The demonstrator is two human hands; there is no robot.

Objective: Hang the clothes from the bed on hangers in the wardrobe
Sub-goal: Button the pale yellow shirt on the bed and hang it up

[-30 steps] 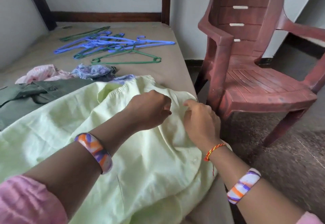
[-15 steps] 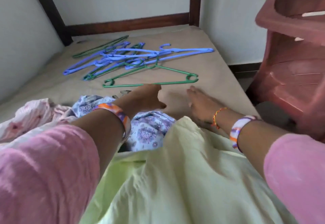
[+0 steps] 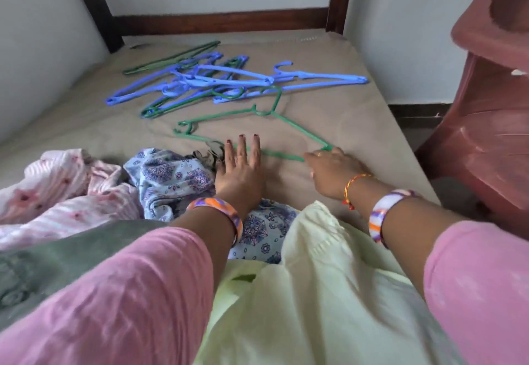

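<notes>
Reaching for green hanger on bed: right hand fingers curled on its corner, left hand flat, fingers straight. Clothes unhung, heaped near. Spare hangers beyond. Wardrobe unseen; nothing hung yet

Green hanger, blue hangers, pale-yellow garment, pink striped cloth, blue floral cloth.

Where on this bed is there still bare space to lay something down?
Bare mattress lies right of the green hanger, toward the red chair, and left of the hanger pile, by the wall. The clothes heap crowds the near end.
</notes>
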